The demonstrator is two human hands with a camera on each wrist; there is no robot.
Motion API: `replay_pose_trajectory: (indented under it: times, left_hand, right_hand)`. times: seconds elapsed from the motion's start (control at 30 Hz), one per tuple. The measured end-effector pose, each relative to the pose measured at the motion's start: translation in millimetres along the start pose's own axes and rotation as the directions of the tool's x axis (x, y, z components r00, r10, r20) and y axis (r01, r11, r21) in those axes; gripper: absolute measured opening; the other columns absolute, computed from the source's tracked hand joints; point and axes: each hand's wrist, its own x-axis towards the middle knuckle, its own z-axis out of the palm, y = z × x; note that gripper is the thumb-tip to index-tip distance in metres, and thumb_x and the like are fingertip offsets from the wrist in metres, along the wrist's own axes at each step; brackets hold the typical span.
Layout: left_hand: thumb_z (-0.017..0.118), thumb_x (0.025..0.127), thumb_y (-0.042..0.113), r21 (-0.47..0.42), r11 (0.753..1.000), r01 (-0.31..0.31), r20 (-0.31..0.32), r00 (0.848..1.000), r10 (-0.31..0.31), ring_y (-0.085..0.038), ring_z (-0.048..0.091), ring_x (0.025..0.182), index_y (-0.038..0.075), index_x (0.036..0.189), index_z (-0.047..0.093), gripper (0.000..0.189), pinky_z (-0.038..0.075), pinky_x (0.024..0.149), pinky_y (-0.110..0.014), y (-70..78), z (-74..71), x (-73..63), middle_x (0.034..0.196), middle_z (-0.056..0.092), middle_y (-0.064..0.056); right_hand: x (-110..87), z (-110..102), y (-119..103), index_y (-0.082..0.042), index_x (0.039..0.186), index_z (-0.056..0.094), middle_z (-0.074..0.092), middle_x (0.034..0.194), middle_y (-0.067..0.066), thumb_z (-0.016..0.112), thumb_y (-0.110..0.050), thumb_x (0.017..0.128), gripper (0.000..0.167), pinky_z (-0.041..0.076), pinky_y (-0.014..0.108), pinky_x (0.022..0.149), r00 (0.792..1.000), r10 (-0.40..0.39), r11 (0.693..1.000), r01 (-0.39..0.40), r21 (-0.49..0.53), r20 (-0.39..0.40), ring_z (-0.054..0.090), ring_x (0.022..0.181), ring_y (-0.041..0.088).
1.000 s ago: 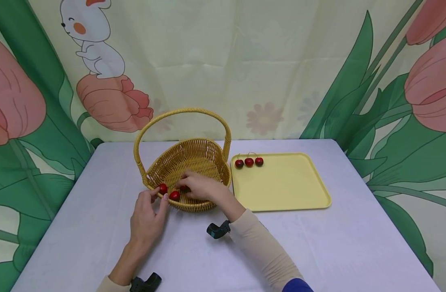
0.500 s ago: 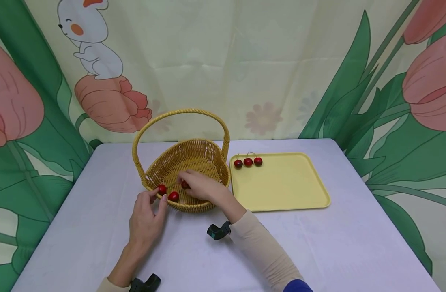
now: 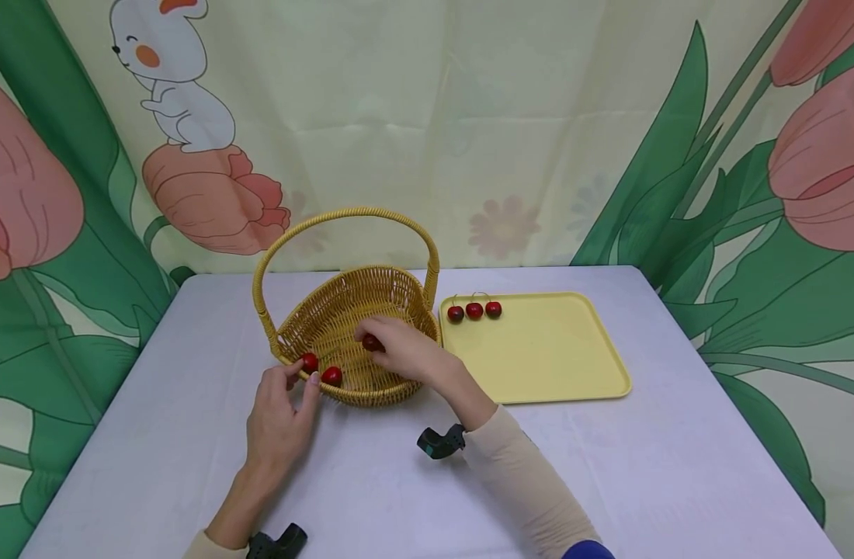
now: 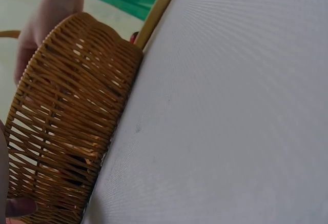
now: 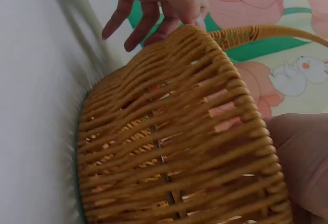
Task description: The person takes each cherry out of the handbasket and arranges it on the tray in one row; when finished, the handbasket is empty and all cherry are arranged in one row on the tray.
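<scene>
A wicker basket (image 3: 371, 397) with a tall arched handle stands on the table. My left hand (image 3: 279, 427) holds its near-left rim, index finger and thumb at the edge; the right wrist view shows other fingers (image 5: 148, 21) of it spread outside the wall. Over the inside of the basket, my right hand (image 3: 409, 351) pinches a dark red cherry (image 3: 373, 342) between curled fingers. Two more cherries lie in the basket by the left fingertips: one cherry (image 3: 310, 362) at the rim, another cherry (image 3: 332, 376) to its right. In the right wrist view the basket wall hides the held cherry.
Right of the basket lies a yellow tray (image 3: 539, 357), close to its side. Three stemmed cherries (image 3: 474, 310) sit in a row at the tray's far-left corner. A white cloth (image 3: 371, 481) covers the table, and a printed curtain (image 3: 511, 140) hangs behind.
The right hand has lifted a cherry from the basket's near part and moved it slightly right and up. The left hand stays at the rim.
</scene>
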Motion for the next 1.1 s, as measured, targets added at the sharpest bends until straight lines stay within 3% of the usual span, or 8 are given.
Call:
replay_pose_trajectory:
  times: [0.37,0.6,1.1]
  left_hand:
    - [0.059,0.098,0.031,0.003,1.0,-0.005,-0.002,1.0,0.005,-0.027,0.06,0.101,0.003,0.126,0.057,0.039,0.051,0.075,-0.045,1.1,0.6,0.7,0.113,0.061,-0.013]
    - [0.059,0.098,0.029,0.019,0.999,-0.029,-0.022,0.999,0.029,-0.028,0.06,0.098,0.001,0.125,0.057,0.039,0.05,0.07,-0.042,0.1,0.6,2.2,0.11,0.061,-0.013]
    - [0.059,0.098,0.028,0.012,1.0,-0.022,-0.019,1.0,0.022,-0.027,0.06,0.098,0.001,0.125,0.057,0.038,0.049,0.069,-0.041,-0.7,0.9,1.3,0.109,0.062,-0.013]
  right_hand:
    - [-26.0,-21.0,18.1,-0.008,0.125,0.055,0.065,0.118,0.006,0.065,-0.006,0.093,0.034,0.055,0.028,0.085,0.991,0.072,0.991,-0.058,0.124,-0.109,0.064,0.099,0.015]
    - [-43.1,-36.7,32.6,-0.008,0.121,0.058,0.052,0.118,0.007,0.066,-0.003,0.09,0.032,0.053,0.026,0.077,0.974,0.139,0.977,-0.106,0.183,-0.178,0.058,0.089,0.016]
    - [-71.4,-73.5,71.7,-0.007,0.113,0.062,0.058,0.117,0.008,0.068,-0.001,0.086,0.029,0.053,0.028,0.075,0.96,0.189,0.956,-0.131,0.264,-0.206,0.063,0.092,0.024]
